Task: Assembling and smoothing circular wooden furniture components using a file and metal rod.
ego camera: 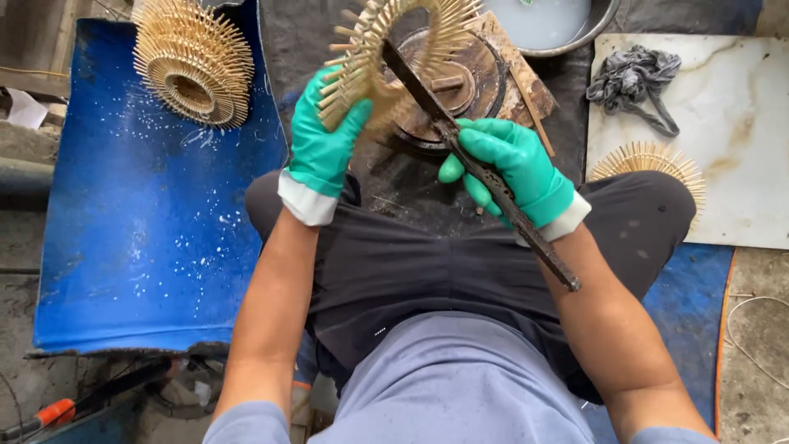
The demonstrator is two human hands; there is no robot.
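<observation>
My left hand (322,146), green-gloved, clamps the pale spiky ring of bamboo sticks (386,57) above the round dark wooden block (460,86); my right hand (516,164) grips the long dark metal blade (481,168) — a slip could snap sticks or cut my glove.

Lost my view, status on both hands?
Left hand grips spiked bamboo ring. Right hand holds dark metal rod against it. Nothing blocking.
</observation>
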